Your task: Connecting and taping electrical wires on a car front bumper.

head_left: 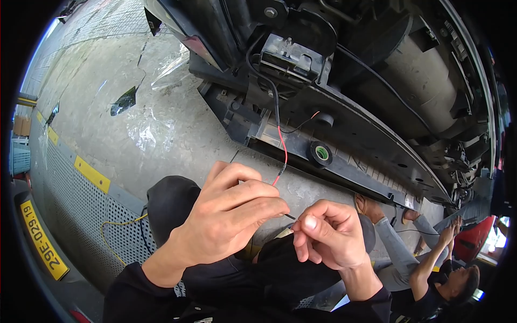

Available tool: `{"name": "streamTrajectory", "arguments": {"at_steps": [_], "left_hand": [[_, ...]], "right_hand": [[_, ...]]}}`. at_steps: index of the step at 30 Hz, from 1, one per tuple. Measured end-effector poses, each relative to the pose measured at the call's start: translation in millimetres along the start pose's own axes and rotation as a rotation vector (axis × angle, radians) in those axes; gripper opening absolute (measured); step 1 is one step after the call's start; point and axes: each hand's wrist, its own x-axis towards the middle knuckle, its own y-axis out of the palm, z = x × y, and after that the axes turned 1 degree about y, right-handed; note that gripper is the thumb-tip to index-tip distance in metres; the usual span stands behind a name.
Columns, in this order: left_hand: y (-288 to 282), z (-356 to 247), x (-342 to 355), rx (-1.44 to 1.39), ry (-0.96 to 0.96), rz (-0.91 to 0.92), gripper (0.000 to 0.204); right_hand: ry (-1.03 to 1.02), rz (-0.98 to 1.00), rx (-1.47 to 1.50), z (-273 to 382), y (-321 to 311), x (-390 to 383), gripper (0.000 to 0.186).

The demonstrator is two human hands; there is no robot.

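The vehicle's exposed bodywork fills the upper right, above a concrete floor with a perforated metal strip along the left. A co-worker is low at the right, hands raised. Nearer, the left hand pinches a black wire between thumb and fingertips; the right hand pinches it just beside, the fingers hiding its end. A tape roll, black around a green core, rests on the bodywork's ledge, touched by neither hand. A red wire runs down to the left hand, which blocks its further course. Dark wrapping covers part of it, so that joint looks done; the black wire seems unfinished. Smallest, a reddish tip ends a thin lead; I cannot tell whether it is attached.
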Motion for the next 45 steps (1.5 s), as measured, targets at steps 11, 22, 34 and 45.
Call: {"name": "streamTrajectory", "arguments": {"at_steps": [11,22,34,45], "left_hand": [[-9,-9,-2,-0.707,-0.655,-0.408,0.012],[-45,14,-13,-0.764,-0.744,-0.327,0.012],[-63,16,-31,-0.255,-0.763,-0.396,0.011],[-49,5,-23,-0.521,-0.847,-0.336,0.018]], "right_hand": [[-0.562,-0.138,-1.002,40,3,94,0.023],[-0.877,0.083,-1.057,25,27,109,0.021],[-1.116,0.377,-1.164,14,40,160,0.019],[-1.039,0.383,-1.214,25,40,151,0.018]]}}
